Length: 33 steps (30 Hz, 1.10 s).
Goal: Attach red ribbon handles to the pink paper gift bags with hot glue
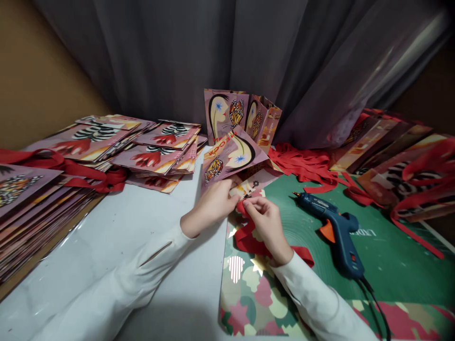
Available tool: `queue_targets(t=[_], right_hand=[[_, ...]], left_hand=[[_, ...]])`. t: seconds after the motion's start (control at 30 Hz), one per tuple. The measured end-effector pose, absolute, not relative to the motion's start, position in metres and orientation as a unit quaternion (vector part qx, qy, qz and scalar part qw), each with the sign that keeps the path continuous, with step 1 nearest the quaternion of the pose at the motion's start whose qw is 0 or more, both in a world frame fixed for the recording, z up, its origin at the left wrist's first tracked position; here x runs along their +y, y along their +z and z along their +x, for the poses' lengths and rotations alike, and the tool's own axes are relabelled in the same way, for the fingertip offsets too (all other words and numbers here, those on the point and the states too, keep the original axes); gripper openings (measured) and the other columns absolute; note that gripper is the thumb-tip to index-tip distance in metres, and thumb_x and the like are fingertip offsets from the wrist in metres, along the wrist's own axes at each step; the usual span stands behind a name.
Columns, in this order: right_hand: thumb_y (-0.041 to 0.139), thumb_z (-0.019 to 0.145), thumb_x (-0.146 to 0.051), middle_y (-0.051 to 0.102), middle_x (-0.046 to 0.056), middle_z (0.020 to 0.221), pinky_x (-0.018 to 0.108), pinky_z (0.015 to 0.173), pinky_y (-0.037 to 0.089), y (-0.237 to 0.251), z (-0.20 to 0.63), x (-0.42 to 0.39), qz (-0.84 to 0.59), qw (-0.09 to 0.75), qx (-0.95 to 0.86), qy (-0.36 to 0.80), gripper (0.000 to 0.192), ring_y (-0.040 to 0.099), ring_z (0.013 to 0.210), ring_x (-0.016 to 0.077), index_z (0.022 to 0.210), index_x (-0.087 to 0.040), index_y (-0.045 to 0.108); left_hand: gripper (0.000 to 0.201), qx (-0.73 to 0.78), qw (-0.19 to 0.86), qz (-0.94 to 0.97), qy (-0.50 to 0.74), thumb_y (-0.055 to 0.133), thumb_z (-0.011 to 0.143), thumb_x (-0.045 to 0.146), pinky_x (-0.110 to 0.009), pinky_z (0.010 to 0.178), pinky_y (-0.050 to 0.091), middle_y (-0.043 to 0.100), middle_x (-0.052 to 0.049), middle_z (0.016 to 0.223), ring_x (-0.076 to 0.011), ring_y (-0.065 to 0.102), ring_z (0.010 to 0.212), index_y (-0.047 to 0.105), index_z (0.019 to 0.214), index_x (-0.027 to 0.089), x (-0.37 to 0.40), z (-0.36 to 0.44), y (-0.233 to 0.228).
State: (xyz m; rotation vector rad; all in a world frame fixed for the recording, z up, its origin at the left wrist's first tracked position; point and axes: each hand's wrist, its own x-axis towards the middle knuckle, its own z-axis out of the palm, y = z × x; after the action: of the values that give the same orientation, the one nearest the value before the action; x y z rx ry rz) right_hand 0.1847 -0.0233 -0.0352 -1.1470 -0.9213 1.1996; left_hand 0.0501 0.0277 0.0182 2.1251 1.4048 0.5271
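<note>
A: Grips first?
B: Right hand (267, 221) pinches the end of a red ribbon (250, 239) between thumb and fingertips, pressed right against the lower edge of a printed paper bag (231, 158). Left hand (211, 206) is closed on that same bag edge, thumb on top, touching the ribbon end too.

A: Where's the bag?
B: Mid-surface, lying tilted, face and butterfly print up, bottom edge at the hands. The ribbon trails back under the right wrist over a patterned sheet (249, 284).

A: Around it?
B: Blue glue gun (334, 232) lies just right of the right hand on a green mat (391, 255), nozzle pointing to the far left, cord running off the near edge. Standing bags (245, 116) sit right behind the held one, against a grey curtain (213, 47). A loose pile of red ribbons (302, 163) lies between those and the gun.

A: Sides?
B: Flat bag stacks (142, 147) spread over the far-left part of the surface (142, 227), another stack (31, 208) at the left edge with red ribbon across it. More bags with ribbon handles (401, 166) along the right edge. White sleeves on both arms.
</note>
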Motion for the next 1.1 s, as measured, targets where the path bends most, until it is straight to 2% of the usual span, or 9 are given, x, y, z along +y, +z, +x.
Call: queue_targets(t=[0.13,0.3,0.47,0.63,0.93,1.1], right_hand=[[0.08,0.063,-0.044,0.069,0.001,0.061,0.022,0.053,0.044,-0.0364,0.1833,-0.0249,-0.486,0.6,-0.364,0.521,0.033,0.059,0.053,0.0108,0.072,-0.018,0.063],[0.083,0.058,-0.046,0.066,-0.001,0.057,0.024,0.055,0.045,-0.0356,0.1829,-0.0264,-0.493,0.565,-0.317,0.58,0.036,0.058,0.054,0.0119,0.071,-0.017,0.065],[0.084,0.056,-0.04,0.072,0.002,0.072,0.028,0.067,0.049,-0.0381,0.183,-0.0262,-0.514,0.584,-0.318,0.542,0.03,0.063,0.067,0.0148,0.073,-0.018,0.072],[0.082,0.057,-0.036,0.072,0.002,0.076,0.03,0.074,0.05,-0.0422,0.1834,-0.0257,-0.52,0.608,-0.319,0.508,0.026,0.064,0.072,0.0156,0.075,-0.019,0.072],[0.083,0.059,-0.037,0.073,0.003,0.075,0.029,0.07,0.051,-0.0401,0.1829,-0.0271,-0.525,0.615,-0.33,0.487,0.028,0.065,0.07,0.0158,0.075,-0.018,0.07],[0.085,0.056,-0.039,0.074,0.003,0.072,0.029,0.068,0.052,-0.0364,0.1888,-0.025,-0.507,0.591,-0.326,0.536,0.031,0.067,0.067,0.0158,0.074,-0.018,0.071]], left_hand=[[0.018,0.526,0.27,0.778,0.214,0.056,0.078,0.019,-0.03,0.075,0.047,0.07,-0.007,0.093,-0.0214,0.065,0.086,0.061,0.096,0.017,0.0285,0.0515,0.0163],[0.019,0.536,0.255,0.775,0.215,0.056,0.078,0.021,-0.03,0.075,0.048,0.071,-0.008,0.097,-0.0222,0.065,0.089,0.062,0.097,0.017,0.0271,0.0517,0.017],[0.019,0.556,0.241,0.773,0.187,0.055,0.08,0.025,-0.032,0.074,0.048,0.071,-0.009,0.096,-0.0244,0.065,0.088,0.062,0.096,0.016,0.0265,0.0522,0.0169],[0.025,0.554,0.251,0.771,0.187,0.055,0.081,0.024,-0.033,0.077,0.047,0.071,-0.009,0.098,-0.025,0.065,0.091,0.062,0.104,0.015,0.0259,0.0546,0.0185],[0.029,0.538,0.254,0.776,0.208,0.056,0.082,0.022,-0.033,0.08,0.048,0.071,-0.008,0.104,-0.0251,0.065,0.097,0.061,0.11,0.017,0.0248,0.0543,0.0168],[0.031,0.523,0.252,0.786,0.212,0.056,0.081,0.023,-0.032,0.079,0.049,0.071,-0.006,0.103,-0.0248,0.065,0.096,0.062,0.111,0.019,0.0252,0.053,0.0173]])
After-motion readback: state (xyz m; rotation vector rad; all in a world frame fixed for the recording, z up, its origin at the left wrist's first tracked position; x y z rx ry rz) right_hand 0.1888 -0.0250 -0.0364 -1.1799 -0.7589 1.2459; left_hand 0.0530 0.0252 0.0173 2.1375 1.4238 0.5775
